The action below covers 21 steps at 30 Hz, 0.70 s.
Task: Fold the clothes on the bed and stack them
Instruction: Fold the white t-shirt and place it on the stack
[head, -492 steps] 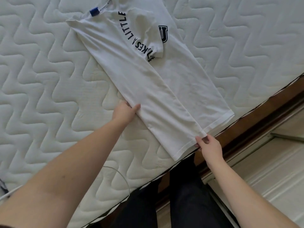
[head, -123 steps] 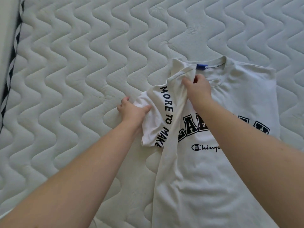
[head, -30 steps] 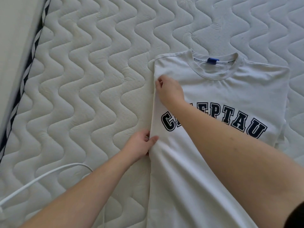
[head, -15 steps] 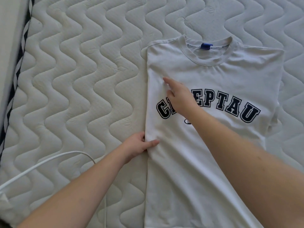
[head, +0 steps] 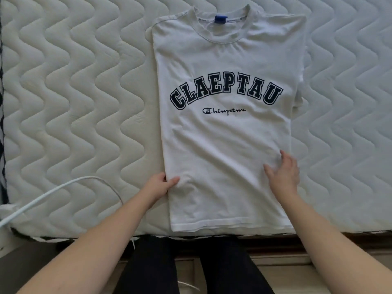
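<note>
A white cable (head: 63,188) curves across the quilted mattress (head: 74,102) well to the left of the T-shirt (head: 222,145), and at the far left edge of the view a dark-and-white striped border runs down the mattress side. The T-shirt, white with "CLAEPTAU" in dark block letters, lies face up on the mattress, collar away from the person and hem close to the near mattress edge; both sleeves are tucked out of sight, leaving straight sides. A blue label (head: 220,19) sits inside the collar. The left hand (head: 160,184) is at the T-shirt's left edge, low down towards the hem, pinching the folded fabric with the thumb on top and the fingers underneath. To the right of it, the right hand (head: 283,171) lies on the T-shirt near its right edge, fingers spread and relaxed, gripping nothing. Below the T-shirt's hem, past the mattress edge, the person's dark trousers (head: 191,268) stand against a wooden bed frame (head: 318,245). Nothing lies over the T-shirt apart from the two hands. Compared with half a second earlier, the right hand has left the lettering, which is now uncovered, and come down to the lower right, while the left hand has slid a little lower along the left edge.
</note>
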Motion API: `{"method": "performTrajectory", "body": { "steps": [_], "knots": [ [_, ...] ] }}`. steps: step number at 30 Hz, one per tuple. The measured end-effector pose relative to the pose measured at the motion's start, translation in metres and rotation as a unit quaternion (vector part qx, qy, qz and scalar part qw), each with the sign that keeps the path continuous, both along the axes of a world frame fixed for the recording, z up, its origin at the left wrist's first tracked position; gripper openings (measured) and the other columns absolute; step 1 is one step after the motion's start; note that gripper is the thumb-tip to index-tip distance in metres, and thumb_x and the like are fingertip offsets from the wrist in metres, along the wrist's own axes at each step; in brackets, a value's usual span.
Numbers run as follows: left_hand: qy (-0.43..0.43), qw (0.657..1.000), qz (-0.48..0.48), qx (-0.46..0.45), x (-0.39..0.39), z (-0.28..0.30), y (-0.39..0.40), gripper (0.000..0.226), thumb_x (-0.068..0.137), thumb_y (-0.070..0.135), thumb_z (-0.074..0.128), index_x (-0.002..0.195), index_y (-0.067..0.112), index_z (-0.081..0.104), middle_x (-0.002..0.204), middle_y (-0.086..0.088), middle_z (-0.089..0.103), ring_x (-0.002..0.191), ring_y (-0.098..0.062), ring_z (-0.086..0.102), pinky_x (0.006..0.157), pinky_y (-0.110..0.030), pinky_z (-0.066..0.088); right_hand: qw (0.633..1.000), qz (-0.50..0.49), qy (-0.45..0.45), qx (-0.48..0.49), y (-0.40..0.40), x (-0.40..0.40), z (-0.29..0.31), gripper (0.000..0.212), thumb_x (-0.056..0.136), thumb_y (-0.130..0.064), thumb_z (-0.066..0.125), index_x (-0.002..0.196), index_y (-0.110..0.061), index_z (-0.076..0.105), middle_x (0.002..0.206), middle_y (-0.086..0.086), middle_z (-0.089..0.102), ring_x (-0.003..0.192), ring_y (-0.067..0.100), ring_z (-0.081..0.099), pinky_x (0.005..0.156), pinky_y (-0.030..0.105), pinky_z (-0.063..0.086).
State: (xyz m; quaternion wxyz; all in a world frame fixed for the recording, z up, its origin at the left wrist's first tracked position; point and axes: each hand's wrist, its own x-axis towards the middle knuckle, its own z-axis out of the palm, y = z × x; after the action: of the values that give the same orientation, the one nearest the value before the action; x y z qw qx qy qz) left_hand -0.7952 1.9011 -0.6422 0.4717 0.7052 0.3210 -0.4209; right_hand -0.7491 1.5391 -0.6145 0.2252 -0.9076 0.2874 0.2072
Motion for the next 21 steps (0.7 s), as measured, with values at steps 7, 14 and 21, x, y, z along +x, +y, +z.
{"method": "performTrajectory", "body": {
  "steps": [7,14,21],
  "knots": [
    [0.066,0.997,0.019,-0.028,-0.067,0.001,-0.017,0.034,0.093,0.026,0.065,0.122,0.008,0.061,0.117,-0.007,0.069,0.1,-0.019,0.067,0.093,-0.036,0.053,0.982,-0.16,0.097,0.016,-0.048,-0.071,0.003,0.062,0.077,-0.042,0.076,0.124,-0.01,0.052,0.125,0.013,0.056,0.116,0.034,0.052,0.1,0.05,0.043],
    [0.006,0.99,0.117,0.077,-0.099,0.006,-0.03,0.039,0.103,0.036,0.045,0.122,0.005,0.059,0.119,-0.014,0.064,0.11,-0.03,0.06,0.099,-0.044,0.048,0.965,-0.137,0.155,0.161,-0.067,-0.115,0.008,0.044,0.087,-0.039,0.071,0.121,-0.013,0.062,0.093,-0.004,0.063,0.075,0.01,0.055,0.057,0.022,0.041],
    [0.034,0.999,0.026,0.018,-0.133,0.01,-0.031,0.04,0.09,0.03,0.069,0.125,0.012,0.061,0.115,-0.004,0.069,0.103,-0.02,0.064,0.088,-0.032,0.047,0.944,-0.145,0.155,0.252,-0.078,-0.143,0.009,0.037,0.091,-0.036,0.067,0.123,-0.019,0.06,0.096,-0.012,0.066,0.085,0.005,0.061,0.063,0.02,0.043]
  ]
}}
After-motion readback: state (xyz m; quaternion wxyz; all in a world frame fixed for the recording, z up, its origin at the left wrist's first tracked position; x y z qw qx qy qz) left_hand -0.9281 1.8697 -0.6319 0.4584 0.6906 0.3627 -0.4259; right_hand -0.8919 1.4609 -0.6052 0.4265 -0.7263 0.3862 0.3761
